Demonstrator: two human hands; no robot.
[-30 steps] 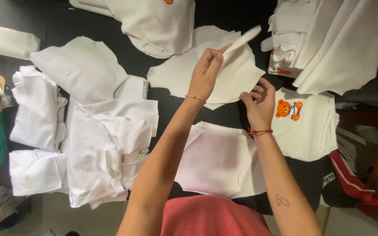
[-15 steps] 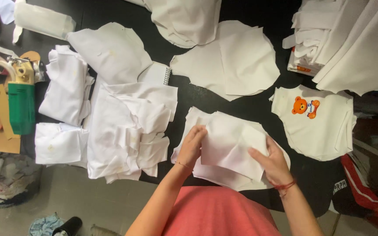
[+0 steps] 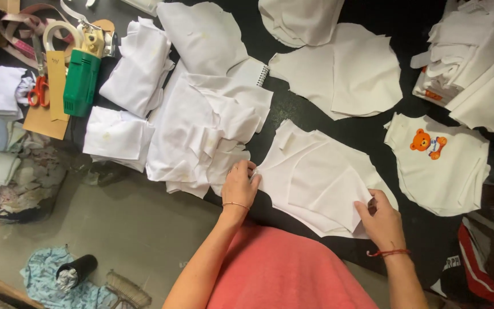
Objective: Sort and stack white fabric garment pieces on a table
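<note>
White fabric stack (image 3: 321,183) on dark table (image 3: 293,109), pinched at both near edges.
Left hand (image 3: 239,186) and right hand (image 3: 379,217) each grip an edge; keep tension even, edges aligned. Beyond: bear-print piece (image 3: 438,163), green cutting tool (image 3: 81,80).

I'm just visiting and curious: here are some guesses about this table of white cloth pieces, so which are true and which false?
1. Both hands touch the same white fabric piece. True: the left hand is at its left edge, the right hand at its lower right corner.
2. The small white shirt shows a green frog. False: it shows an orange bear.
3. Orange-handled scissors lie at the table's left end. True.
4. The green power tool is in the right hand. False: it lies untouched, far left.
5. A spiral notebook lies among the cloth. True.
</note>
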